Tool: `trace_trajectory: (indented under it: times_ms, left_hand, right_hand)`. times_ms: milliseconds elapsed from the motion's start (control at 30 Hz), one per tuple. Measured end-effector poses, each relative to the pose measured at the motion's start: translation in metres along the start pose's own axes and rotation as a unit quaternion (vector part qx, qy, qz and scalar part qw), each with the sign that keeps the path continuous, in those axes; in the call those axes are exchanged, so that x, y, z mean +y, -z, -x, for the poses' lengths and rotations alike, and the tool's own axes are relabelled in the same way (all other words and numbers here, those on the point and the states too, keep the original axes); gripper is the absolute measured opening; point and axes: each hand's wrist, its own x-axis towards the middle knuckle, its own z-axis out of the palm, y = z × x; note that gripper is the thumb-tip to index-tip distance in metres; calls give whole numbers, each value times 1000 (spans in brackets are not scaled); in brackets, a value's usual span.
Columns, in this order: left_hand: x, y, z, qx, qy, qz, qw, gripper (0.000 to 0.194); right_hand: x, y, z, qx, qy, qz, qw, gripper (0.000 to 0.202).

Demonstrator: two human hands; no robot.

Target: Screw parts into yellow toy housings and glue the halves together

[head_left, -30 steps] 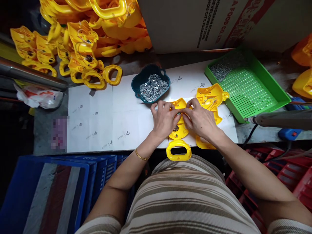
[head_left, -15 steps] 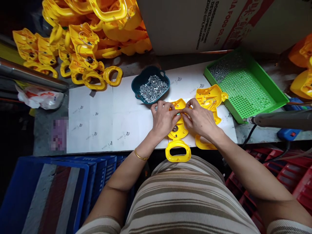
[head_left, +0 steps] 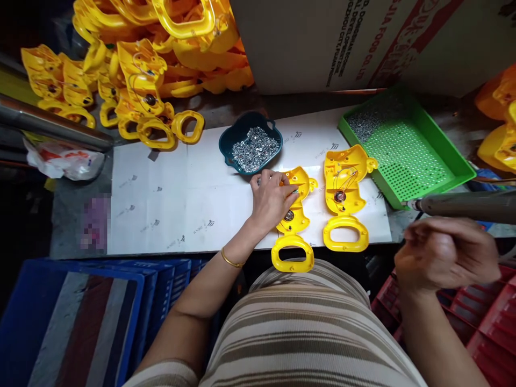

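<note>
My left hand (head_left: 272,199), with a gold bangle at the wrist, rests over a yellow plastic shell half (head_left: 297,223) with a ring handle. Its fingers are closed at the shell's middle, against a small green part (head_left: 295,192), perhaps a circuit board; the grip is partly hidden. A round metal-centred piece sits lower in that shell. To its right lies a second yellow shell half (head_left: 344,161) with thin wires and a similar round piece. My right hand (head_left: 447,255) is off to the right, below a metal tube, fingers curled and blurred; anything inside is hidden.
A dark teal basket (head_left: 226,142) of small shiny metal parts stands behind my left hand. A green perforated tray (head_left: 427,156) holds more small metal pieces. Yellow shells (head_left: 141,70) pile up at back left. A metal tube (head_left: 463,206) crosses at right; blue crates (head_left: 137,322) stand below left.
My right hand has left the near shell and swung right, past the table's right part, uncovering the second shell. My left hand has stayed at the near shell.
</note>
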Motion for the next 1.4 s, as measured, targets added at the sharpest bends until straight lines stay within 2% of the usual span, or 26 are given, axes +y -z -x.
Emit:
trace_trajectory:
  times_ms: [67,100,167,233,300,333,400,467,533,600,667,733,800,833,900,967,1000,1100,1167,1400]
  left_hand:
    - [-2,-1,0,1,-8,1,1000,14]
    - [-4,-1,1,1,-16,2,1000,15]
    - [-6,0,1,3,-32,2,999,16]
    - [-7,0,1,8,-36,-2,999,17]
    - [-8,1,-1,15,-32,-3,999,18]
    - [-8,1,-2,17,-30,-3,999,19]
    - [-8,1,-4,18,-33,-5,999,21]
    - [-7,2,-4,21,-41,-10,999,22]
    - [-7,2,-3,27,-45,-16,998,24]
    - [-7,2,-3,29,-45,-21,998,26]
    - [-7,2,-3,28,-40,-20,999,27]
    - [-8,2,-3,25,-35,-13,999,27]
    - [-9,1,-3,27,-35,-5,999,29]
    - [-9,1,-3,30,-38,-5,999,30]
    - [-8,1,-4,36,-43,-12,998,32]
    - [-7,1,-4,39,-42,-22,998,33]
    - [-7,1,-4,38,-41,-25,998,34]
    - [-6,1,-3,34,-35,-32,998,36]
    - [-5,0,-3,33,-35,-35,998,35]
    - [-6,-1,-2,35,-51,-44,997,31]
  right_hand:
    - [14,9,3,170,22,-55,984,14]
    - [21,13,4,218,29,-55,974,12]
    - [35,19,4,242,16,-18,970,14]
    - [45,26,-1,210,6,14,978,39]
    - [52,29,-10,138,4,47,989,63]
    - [53,30,-16,98,3,63,993,67]
    - [52,29,-29,11,-11,78,997,62]
    - [46,26,-44,-63,-29,62,996,48]
    - [39,25,-56,-100,-30,55,993,41]
    - [33,27,-62,-106,-22,75,991,46]
    - [28,32,-58,-80,-14,104,991,60]
    - [23,38,-44,18,-1,118,993,60]
    - [17,42,-25,124,16,109,986,45]
    - [14,43,-16,140,17,95,985,36]
    - [12,41,-4,88,-12,67,994,28]
    - [14,35,-2,11,-51,66,997,33]
    - [17,32,-3,-8,-61,80,995,36]
    - [27,20,-13,-24,-67,142,987,37]
    - [30,12,-20,-31,-78,142,986,35]
    - [20,-1,-59,-52,-108,-23,992,25]
